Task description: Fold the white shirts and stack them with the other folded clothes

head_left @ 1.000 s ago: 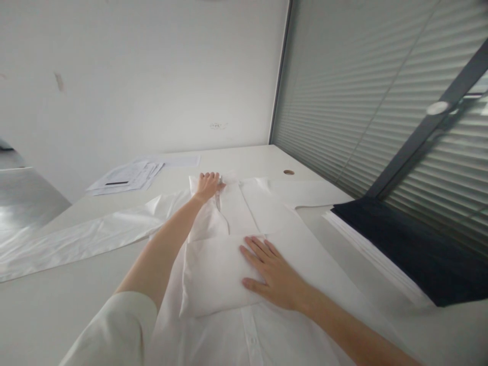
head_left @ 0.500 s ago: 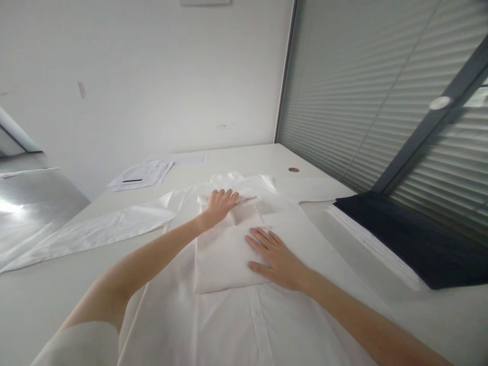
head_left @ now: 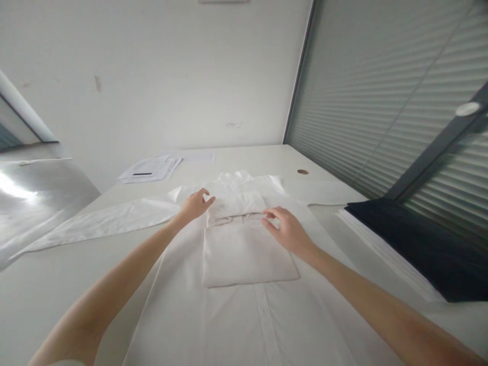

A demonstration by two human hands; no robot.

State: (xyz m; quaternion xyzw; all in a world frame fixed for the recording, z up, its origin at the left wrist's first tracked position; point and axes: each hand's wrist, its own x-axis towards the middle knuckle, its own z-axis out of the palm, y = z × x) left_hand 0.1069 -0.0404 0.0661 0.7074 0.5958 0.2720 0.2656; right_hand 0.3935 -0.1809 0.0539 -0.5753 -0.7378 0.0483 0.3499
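A white button-up shirt (head_left: pixel 236 325) lies spread on the table, its button placket (head_left: pixel 264 307) running toward me and its collar (head_left: pixel 235 176) at the far end. On its middle rests a folded white cloth (head_left: pixel 247 256), its upper part in a loose flap (head_left: pixel 236 206) with a wrinkled edge. At the flap's left side my left hand (head_left: pixel 196 205) hovers, thumb and fingers apart with nothing between them. My right hand (head_left: pixel 286 229) is at the right end of the wrinkled edge, its fingertips at the cloth and its thumb apart from them.
To the right lies a stack of white cloth (head_left: pixel 385 249) with dark navy cloth (head_left: pixel 419 249) on top, beside the window blinds. Papers with a dark pen-like object (head_left: pixel 142 174) are at the back left. The shirt's left sleeve (head_left: pixel 102 223) stretches across the table.
My left hand has let go of the cloth's far part and moved left. My right hand, flat on the folded cloth before, has lifted to its upper right edge. The flap now lies flatter.
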